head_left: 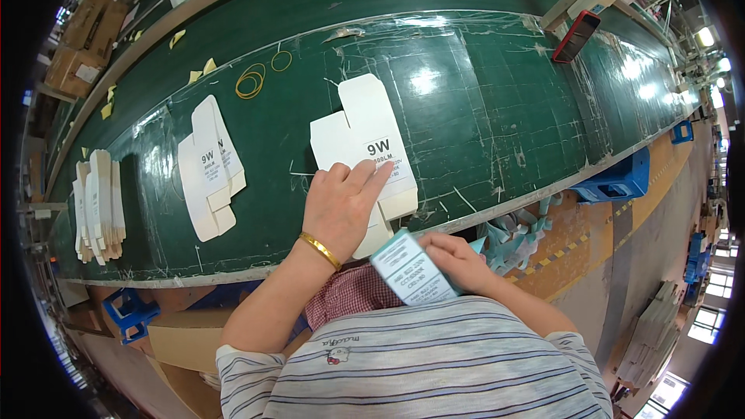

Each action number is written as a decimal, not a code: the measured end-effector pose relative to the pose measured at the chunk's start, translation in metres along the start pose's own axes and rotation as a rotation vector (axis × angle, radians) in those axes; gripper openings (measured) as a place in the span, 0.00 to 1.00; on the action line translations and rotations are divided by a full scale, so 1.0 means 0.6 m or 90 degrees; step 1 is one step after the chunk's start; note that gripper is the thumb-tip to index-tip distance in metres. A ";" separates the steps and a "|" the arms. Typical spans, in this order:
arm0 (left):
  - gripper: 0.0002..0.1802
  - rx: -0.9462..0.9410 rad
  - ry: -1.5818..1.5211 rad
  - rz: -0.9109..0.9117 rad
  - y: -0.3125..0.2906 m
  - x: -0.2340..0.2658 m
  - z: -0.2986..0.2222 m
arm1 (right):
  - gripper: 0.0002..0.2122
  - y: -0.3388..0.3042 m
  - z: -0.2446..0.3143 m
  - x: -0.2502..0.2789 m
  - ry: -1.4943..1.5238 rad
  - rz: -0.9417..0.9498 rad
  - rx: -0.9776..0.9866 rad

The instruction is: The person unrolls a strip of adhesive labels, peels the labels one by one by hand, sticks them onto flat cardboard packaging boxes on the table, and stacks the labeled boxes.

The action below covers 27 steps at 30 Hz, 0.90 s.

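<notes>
A flattened white carton [365,112] with black print lies on the green worktable in front of me. My left hand [345,202] rests on its lower part, fingers stretched out and fingertips against the printed panel beside a label-like patch. Close to my body, below the table's front edge, my right hand [458,261] grips a strip of printed labels [411,268] on pale blue backing. The right thumb and fingers are closed at the strip's right side; part of those fingers is hidden. Left of my left hand lies another flattened carton group [208,167], overlapping and printed alike.
A stack of folded white cartons [99,206] stands at the table's left end. Yellow rubber bands [250,81] lie near the back. A red-edged phone [576,36] leans at the far right. Blue stools [617,177] and a heap of pale blue strips [516,240] are below the front edge.
</notes>
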<state>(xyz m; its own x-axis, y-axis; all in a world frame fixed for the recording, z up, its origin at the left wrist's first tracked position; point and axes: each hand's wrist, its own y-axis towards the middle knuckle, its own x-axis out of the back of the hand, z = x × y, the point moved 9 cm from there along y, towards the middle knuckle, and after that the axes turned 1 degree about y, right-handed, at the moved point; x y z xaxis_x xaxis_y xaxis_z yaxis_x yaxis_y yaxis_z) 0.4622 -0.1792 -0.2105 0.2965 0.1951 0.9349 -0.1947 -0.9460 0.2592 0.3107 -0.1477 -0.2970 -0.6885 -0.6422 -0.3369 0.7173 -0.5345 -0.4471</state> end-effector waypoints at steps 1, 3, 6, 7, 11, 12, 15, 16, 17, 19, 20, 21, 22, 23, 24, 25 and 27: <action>0.22 -0.010 0.010 -0.014 -0.004 0.000 -0.005 | 0.14 -0.010 -0.003 -0.003 -0.032 0.039 0.001; 0.22 -0.029 0.010 -0.046 -0.020 0.000 -0.017 | 0.16 -0.024 -0.008 -0.010 -0.061 0.081 0.011; 0.22 -0.036 0.030 -0.041 -0.023 0.007 -0.027 | 0.15 -0.035 -0.013 -0.009 -0.022 0.073 0.020; 0.22 -0.019 0.049 -0.005 -0.018 0.001 -0.025 | 0.16 -0.034 -0.018 -0.009 -0.032 0.085 0.016; 0.24 0.055 0.039 0.054 0.025 -0.022 -0.013 | 0.17 -0.032 -0.014 -0.017 -0.052 0.111 0.031; 0.24 0.044 0.045 0.038 0.029 -0.019 -0.016 | 0.17 -0.033 -0.014 -0.016 -0.052 0.111 0.036; 0.25 0.026 0.034 0.017 0.042 -0.010 -0.008 | 0.17 -0.032 -0.019 -0.015 -0.041 0.113 0.035; 0.25 0.024 0.013 0.015 0.039 -0.006 -0.003 | 0.16 -0.032 -0.019 -0.016 -0.031 0.116 0.037; 0.25 0.027 0.025 0.011 0.036 -0.007 -0.002 | 0.16 -0.031 -0.017 -0.018 -0.022 0.122 0.039; 0.20 -0.090 0.062 -0.047 0.024 0.003 -0.018 | 0.16 -0.032 -0.012 -0.025 -0.114 0.117 0.059; 0.18 -0.129 0.057 -0.041 0.017 -0.013 -0.021 | 0.15 -0.033 -0.017 -0.021 -0.099 0.107 0.054; 0.16 -0.158 0.062 -0.033 0.006 -0.028 -0.026 | 0.15 -0.030 -0.019 -0.019 -0.103 0.084 0.037; 0.15 -0.163 0.063 -0.054 0.006 -0.024 -0.032 | 0.14 -0.031 -0.024 -0.009 -0.121 0.057 0.030; 0.14 -0.174 0.059 -0.075 0.005 -0.012 -0.034 | 0.13 -0.033 -0.033 0.007 -0.120 0.014 0.040; 0.15 -0.177 0.072 -0.104 0.003 0.019 -0.031 | 0.12 -0.042 -0.024 0.011 -0.105 -0.022 0.038; 0.16 -0.182 0.079 -0.129 0.001 0.053 -0.038 | 0.11 -0.046 -0.025 0.017 -0.079 -0.035 0.042; 0.18 -0.192 0.108 -0.166 -0.019 0.133 -0.010 | 0.09 -0.046 -0.024 0.018 -0.044 -0.043 0.008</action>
<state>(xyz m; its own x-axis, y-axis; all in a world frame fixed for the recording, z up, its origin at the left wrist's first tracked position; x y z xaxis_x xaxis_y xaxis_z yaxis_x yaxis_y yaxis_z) 0.4826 -0.1510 -0.1372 0.2184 0.4811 0.8490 -0.4052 -0.7468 0.5274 0.2819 -0.1323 -0.3002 -0.7264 -0.6407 -0.2489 0.6715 -0.5842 -0.4558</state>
